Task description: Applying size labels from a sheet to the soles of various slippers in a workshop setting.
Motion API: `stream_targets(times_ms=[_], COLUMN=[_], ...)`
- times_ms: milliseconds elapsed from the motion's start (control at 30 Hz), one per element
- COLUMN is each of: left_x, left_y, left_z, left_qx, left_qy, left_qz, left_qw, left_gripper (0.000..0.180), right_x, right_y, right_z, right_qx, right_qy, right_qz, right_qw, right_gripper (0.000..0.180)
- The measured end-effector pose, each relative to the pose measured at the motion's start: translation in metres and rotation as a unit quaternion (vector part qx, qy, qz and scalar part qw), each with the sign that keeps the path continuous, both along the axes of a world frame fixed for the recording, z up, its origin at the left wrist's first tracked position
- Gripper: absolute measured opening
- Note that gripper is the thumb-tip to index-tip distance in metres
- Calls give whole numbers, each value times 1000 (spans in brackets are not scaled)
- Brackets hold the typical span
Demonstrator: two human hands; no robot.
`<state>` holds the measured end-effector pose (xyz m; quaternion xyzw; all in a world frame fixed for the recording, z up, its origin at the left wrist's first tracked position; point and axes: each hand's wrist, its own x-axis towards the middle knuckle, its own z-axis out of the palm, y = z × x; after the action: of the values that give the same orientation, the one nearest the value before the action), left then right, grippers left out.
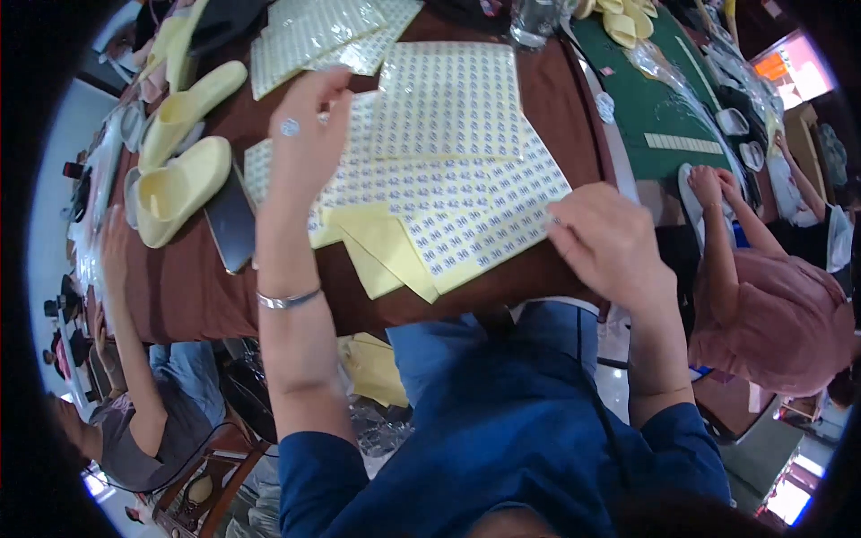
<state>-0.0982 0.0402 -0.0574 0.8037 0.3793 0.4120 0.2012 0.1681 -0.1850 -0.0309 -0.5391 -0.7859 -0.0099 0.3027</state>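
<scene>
Both hands (309, 143) grip sticker sheets' (448, 170) edges.

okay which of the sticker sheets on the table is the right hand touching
The front sheet, lying nearest the table's near edge. The right hand rests on its right corner; the other sheets lie farther back, by the left hand.

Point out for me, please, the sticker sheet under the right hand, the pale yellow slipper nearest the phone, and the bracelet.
sticker sheet (484, 220), head view, on its printed middle.
pale yellow slipper (184, 188), head view, on its upper strap.
bracelet (287, 299), head view, on the silver band across the left wrist.
</scene>
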Motion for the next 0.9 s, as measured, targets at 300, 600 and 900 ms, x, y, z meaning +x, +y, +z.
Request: stream_targets(times_ms=[300, 600, 900], left_x=[13, 22, 23], left_y=[-20, -30, -36], left_z=[21, 30, 27], left_qx=[133, 191, 159], left_qy=[51, 2, -4], left_qz=[-42, -45, -57], left_qw=[989, 981, 986], left_gripper=[28, 52, 47], right_x=[-30, -37, -38], right_y=[33, 57, 56], right_z=[-4, -4, -10], right_qx=[-37, -77, -21], right_qy=[-36, -142, -144], right_qz=[62, 95, 110], right_qw=[997, 982, 983], right_gripper=[21, 27, 13])
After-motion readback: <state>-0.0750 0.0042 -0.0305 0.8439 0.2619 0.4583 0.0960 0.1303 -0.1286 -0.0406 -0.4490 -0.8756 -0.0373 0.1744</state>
